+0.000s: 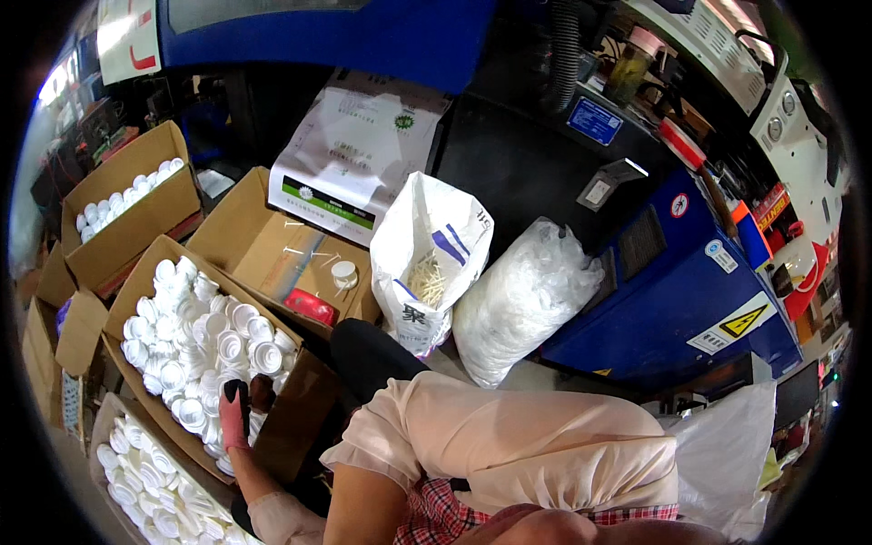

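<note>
Reaching forward, the left hand [235, 420] dips among white caps [202, 350] filling a carton [306, 404] — its grip I can't tell, the right hand's hidden — while a yellow warning triangle [745, 320] marks the blue machine [668, 291].

A blue machine [677, 272], a warning triangle [744, 319], 2 gauges [775, 130] and cartons [136, 241] of white parts [186, 350] show a factory workshop.

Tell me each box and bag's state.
Middle carton: open, heaped with white caps
Bottom container: open, full of white caps
Upper carton: open, white pieces inside
Leftmost carton: open, contents unclear
Back carton: open, sparsely filled
White sack: open, holding pale sticks
Translucent bag: bulging
</note>
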`<move>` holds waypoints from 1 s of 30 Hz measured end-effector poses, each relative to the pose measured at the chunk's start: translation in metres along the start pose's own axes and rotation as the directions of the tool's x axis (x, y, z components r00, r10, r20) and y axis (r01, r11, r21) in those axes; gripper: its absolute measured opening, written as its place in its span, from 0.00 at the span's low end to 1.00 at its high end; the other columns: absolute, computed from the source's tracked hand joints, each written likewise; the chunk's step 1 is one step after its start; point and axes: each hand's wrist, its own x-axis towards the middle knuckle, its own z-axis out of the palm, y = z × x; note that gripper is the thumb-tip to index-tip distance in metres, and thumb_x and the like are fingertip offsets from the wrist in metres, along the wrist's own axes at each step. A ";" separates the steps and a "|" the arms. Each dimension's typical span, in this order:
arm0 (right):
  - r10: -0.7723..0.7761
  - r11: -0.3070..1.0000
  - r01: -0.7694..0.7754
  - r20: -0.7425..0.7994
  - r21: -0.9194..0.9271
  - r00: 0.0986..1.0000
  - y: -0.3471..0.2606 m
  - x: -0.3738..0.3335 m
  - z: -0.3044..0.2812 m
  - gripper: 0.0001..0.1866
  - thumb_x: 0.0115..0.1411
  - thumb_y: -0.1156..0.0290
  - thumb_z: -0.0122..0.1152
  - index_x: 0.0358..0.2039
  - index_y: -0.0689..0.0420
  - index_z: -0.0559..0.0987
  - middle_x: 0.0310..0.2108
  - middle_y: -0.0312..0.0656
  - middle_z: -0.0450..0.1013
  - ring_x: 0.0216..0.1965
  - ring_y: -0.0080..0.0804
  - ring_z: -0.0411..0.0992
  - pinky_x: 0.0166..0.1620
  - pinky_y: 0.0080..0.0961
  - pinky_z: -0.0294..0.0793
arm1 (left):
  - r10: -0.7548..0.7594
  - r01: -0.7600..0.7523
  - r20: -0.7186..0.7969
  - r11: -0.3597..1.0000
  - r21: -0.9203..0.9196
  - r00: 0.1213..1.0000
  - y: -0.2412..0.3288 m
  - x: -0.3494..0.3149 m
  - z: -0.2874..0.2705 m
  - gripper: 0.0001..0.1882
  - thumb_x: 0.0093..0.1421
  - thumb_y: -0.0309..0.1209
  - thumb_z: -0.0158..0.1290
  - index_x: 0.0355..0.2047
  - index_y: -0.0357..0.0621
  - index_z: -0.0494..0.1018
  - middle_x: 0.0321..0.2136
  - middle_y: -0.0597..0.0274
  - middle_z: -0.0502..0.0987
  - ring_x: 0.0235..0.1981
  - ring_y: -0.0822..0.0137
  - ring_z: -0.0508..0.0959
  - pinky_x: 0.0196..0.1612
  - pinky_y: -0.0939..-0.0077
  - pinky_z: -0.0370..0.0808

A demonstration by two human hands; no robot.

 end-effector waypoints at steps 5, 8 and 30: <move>0.081 0.995 -0.077 -0.060 0.071 0.995 0.007 0.010 -0.053 0.20 0.47 0.75 0.68 0.40 0.60 0.71 0.32 0.42 0.72 0.29 0.30 0.74 0.38 0.30 0.76 | 0.058 -0.071 0.050 0.941 0.329 0.997 0.085 -0.035 0.014 0.23 0.63 0.40 0.50 0.51 0.34 0.69 0.47 0.37 0.74 0.50 0.41 0.72 0.52 0.57 0.69; 0.071 0.983 -0.126 -0.360 -0.133 0.930 0.031 -0.003 -0.166 0.20 0.46 0.78 0.65 0.41 0.58 0.72 0.34 0.41 0.73 0.32 0.28 0.74 0.35 0.28 0.77 | 0.215 -0.255 0.143 0.695 0.672 0.966 0.044 -0.043 0.001 0.21 0.60 0.35 0.53 0.50 0.35 0.69 0.45 0.42 0.74 0.49 0.45 0.73 0.52 0.60 0.69; -0.102 -0.484 -0.871 -0.984 -0.080 0.147 0.146 -0.508 -0.645 0.04 0.49 0.78 0.55 0.26 0.63 0.76 0.39 0.56 0.74 0.34 0.58 0.72 0.34 0.46 0.71 | -0.109 -0.026 0.201 0.821 0.570 0.974 0.135 -0.062 -0.013 0.31 0.51 0.28 0.60 0.55 0.36 0.64 0.50 0.44 0.70 0.52 0.45 0.70 0.55 0.60 0.68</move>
